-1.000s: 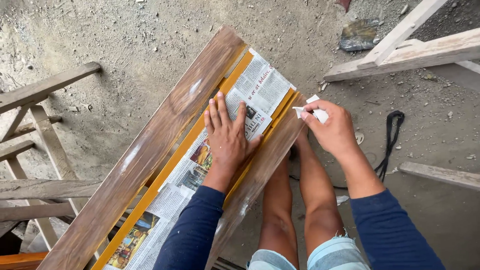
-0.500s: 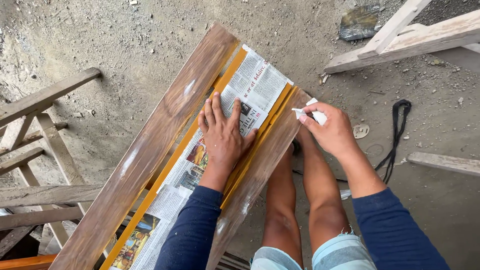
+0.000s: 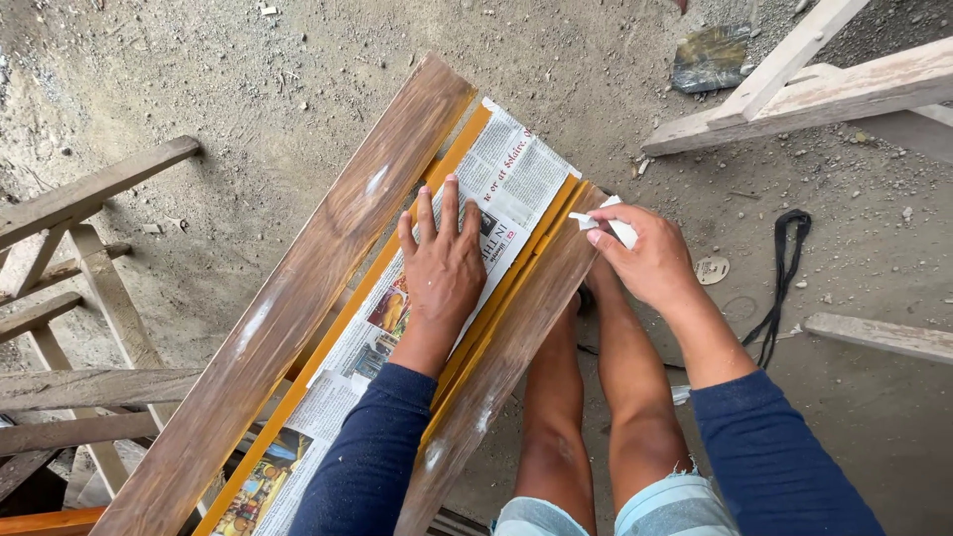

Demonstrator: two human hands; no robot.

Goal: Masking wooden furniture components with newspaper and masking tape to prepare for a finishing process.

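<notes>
A sheet of newspaper (image 3: 496, 213) lies along the middle of a long wooden frame (image 3: 318, 288), between its two brown rails and yellow inner strips. The left hand (image 3: 442, 268) presses flat on the paper, fingers spread, its grip open and holding nothing. Just beside the right rail's far end, the right hand (image 3: 650, 260) is closed around a small white piece (image 3: 608, 226). Below, bare legs (image 3: 596, 397) stand on the dusty concrete floor (image 3: 248, 79), with a black strap (image 3: 784, 268) and loose wooden planks (image 3: 824, 89) nearby.
</notes>
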